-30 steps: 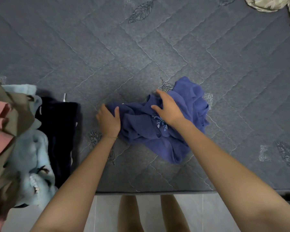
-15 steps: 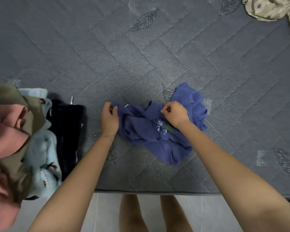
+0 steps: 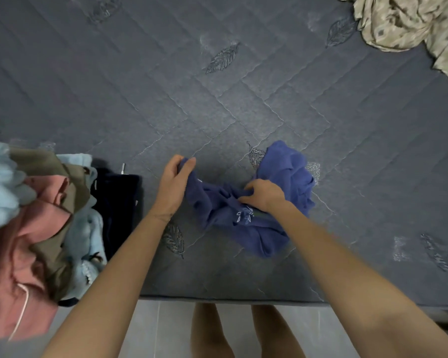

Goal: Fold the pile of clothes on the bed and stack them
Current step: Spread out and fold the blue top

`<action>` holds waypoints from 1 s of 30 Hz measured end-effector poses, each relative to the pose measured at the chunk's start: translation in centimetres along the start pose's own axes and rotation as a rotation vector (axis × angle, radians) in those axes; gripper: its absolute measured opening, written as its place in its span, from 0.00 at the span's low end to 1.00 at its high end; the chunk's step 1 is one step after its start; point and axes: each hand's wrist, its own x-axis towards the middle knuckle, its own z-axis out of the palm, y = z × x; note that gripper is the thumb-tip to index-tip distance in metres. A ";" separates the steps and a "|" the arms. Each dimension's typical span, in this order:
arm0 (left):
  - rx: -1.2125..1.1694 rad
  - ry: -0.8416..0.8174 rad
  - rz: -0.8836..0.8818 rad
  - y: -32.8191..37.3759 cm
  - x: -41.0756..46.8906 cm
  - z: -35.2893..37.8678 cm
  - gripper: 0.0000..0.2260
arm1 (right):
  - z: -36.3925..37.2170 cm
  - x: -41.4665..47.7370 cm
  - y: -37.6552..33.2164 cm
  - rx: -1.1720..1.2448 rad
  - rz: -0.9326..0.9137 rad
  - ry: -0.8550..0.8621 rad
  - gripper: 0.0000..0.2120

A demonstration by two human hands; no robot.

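The step in hand is judged to be the opening-out of one garment (image 3: 217, 205) before any fold is made; it is blue and lies crumpled on the bed (image 3: 217, 99), near the front edge, between the two forearms. Its left edge is gripped by the left hand (image 3: 172, 183), with fingers and thumb curled round the cloth and lifted a little off the bed. A bunch near its middle is pinched by the right hand (image 3: 263, 195), whose fingers are curled tight together on the fabric.

The long axis is taken to run left to right, roughly along the bed's front edge, with one lobe rising at the far right and another sagging toward the person. A small pale embroidered sprig is seen face up beside the right wrist. Which end is the neck or the hem cannot be told.

Next, the cloth is expected to need pulling apart and flattening, so that its edges can be found.

The unfolded pile (image 3: 36, 215) is heaped at the left, with a dark garment (image 3: 119, 202) lying flat just beside it.
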 end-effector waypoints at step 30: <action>0.336 0.139 0.146 18.2 -3.4 -5.2 0.16 | -22.6 -21.6 -3.0 0.683 -0.126 0.784 0.18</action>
